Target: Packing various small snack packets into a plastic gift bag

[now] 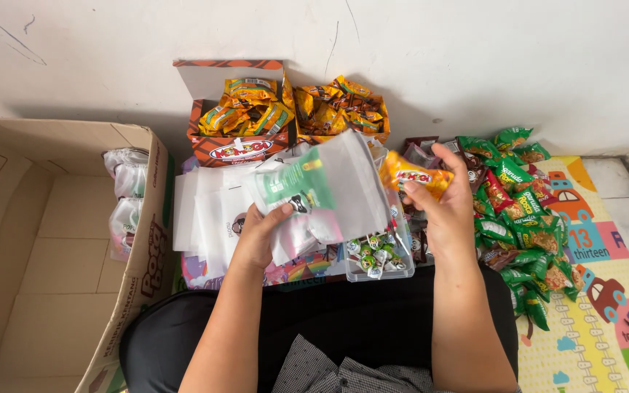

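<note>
Seated on a patterned play mat (606, 240), a person's left hand (260, 236) grips a clear plastic bag (329, 193) with its mouth tilted right, toward the orange snack packet (413, 178) pinched in the right hand (445, 211), above a clear tub of sweets (376, 258).

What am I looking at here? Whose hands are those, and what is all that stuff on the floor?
The picture comes from a camera worn on a person's head, looking down at their own two hands. The left hand holds a clear plastic bag with a green packet inside. The right hand holds an orange snack packet at the bag's opening. On the floor are two open boxes of orange snacks, a pile of green snack packets, a clear tub of small sweets and a big cardboard box with filled bags.
</note>
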